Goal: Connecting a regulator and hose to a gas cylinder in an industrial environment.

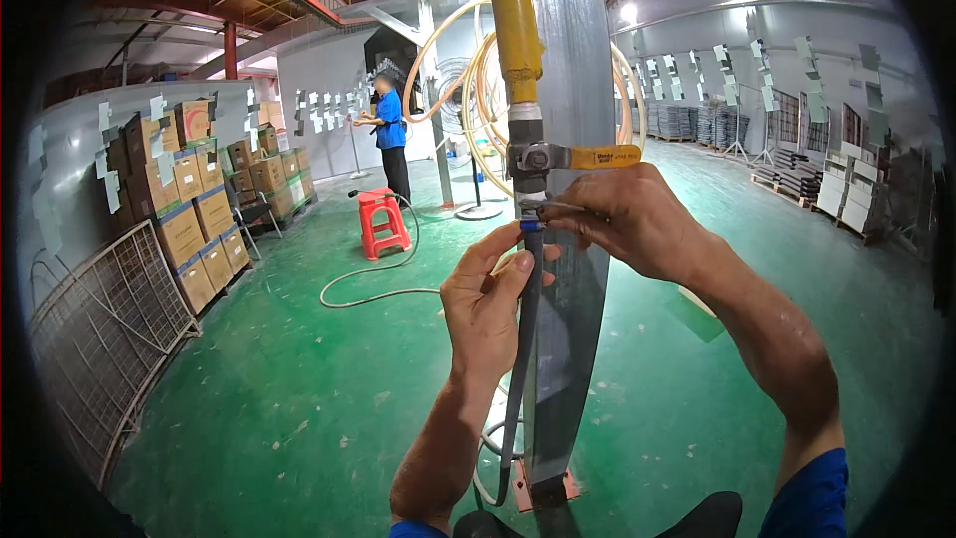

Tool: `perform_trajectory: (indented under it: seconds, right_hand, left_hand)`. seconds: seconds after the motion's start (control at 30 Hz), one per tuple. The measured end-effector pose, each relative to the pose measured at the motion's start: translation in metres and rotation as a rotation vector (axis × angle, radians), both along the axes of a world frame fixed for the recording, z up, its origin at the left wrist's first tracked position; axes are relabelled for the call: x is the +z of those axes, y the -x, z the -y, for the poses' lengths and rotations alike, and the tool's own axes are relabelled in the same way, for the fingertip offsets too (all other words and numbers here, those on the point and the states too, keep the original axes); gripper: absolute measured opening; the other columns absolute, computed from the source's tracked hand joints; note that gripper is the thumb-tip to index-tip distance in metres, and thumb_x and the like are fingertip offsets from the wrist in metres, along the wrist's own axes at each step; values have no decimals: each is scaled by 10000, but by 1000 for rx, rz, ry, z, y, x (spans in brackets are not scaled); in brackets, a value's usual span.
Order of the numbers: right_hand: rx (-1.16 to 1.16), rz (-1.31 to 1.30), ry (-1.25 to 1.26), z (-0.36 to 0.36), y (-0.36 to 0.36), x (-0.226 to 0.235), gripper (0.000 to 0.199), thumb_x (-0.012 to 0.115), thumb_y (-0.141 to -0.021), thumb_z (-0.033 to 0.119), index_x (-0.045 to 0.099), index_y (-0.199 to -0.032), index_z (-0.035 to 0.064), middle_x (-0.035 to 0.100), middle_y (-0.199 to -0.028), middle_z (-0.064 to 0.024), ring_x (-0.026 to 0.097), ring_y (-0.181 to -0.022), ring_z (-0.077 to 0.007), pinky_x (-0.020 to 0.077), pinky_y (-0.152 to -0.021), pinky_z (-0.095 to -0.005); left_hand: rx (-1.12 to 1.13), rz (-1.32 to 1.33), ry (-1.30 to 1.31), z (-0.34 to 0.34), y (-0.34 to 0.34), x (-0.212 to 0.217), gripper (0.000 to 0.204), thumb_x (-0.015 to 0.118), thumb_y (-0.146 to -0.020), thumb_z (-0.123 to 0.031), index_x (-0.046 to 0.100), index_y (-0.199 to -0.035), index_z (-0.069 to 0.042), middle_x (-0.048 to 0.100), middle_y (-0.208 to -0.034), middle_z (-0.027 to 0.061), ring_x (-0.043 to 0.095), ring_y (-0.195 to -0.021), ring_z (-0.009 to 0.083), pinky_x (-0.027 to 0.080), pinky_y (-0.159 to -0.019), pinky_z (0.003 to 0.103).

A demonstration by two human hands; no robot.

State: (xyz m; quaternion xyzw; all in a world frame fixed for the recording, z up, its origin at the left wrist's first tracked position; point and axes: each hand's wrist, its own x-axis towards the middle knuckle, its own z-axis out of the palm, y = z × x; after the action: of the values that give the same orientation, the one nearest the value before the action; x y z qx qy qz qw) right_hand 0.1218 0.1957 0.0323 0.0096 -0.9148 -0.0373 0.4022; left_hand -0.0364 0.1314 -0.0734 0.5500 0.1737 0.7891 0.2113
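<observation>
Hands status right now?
Left hand: closed, holding the grey hose near its upper end.
Right hand: closed just below the valve; item pinched can't be told.

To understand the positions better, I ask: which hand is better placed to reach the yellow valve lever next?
Probably the person's right hand: it is raised close beneath the yellow valve lever, while the left hand is lower, holding the grey hose.
</observation>
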Motion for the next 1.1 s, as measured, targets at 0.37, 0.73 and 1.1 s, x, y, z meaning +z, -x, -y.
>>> perform_trajectory:
  seconds: [0.37,0.73,1.1]
  right_hand:
    - [-121,-54,-472,-7,-3,1,228,693,-767,87,657,-991,69,666,-858,-56,687,-710,-202,564,-602,-325]
    - [-91,22,-1138,-2,-4,19,216,633,-710,169,610,-897,62,554,-843,-10,588,-685,-120,507,-478,-241]
    - [-596,-713,521,-122,-139,-254,225,560,-958,232,672,-1038,54,522,-624,-105,492,-554,-188,398,-532,-339]
  left_hand:
    - [-9,37,-9,-7,6,3,226,552,-937,11,602,-1155,34,668,-1041,137,689,-919,224,592,-697,304]
    - [96,57,84,1,4,7,239,595,-912,-44,589,-1140,28,662,-1011,142,664,-823,190,567,-668,317]
    - [534,-138,78,-12,-2,-9,480,608,-909,-166,443,-1324,10,607,-1085,137,608,-899,197,512,-771,315]
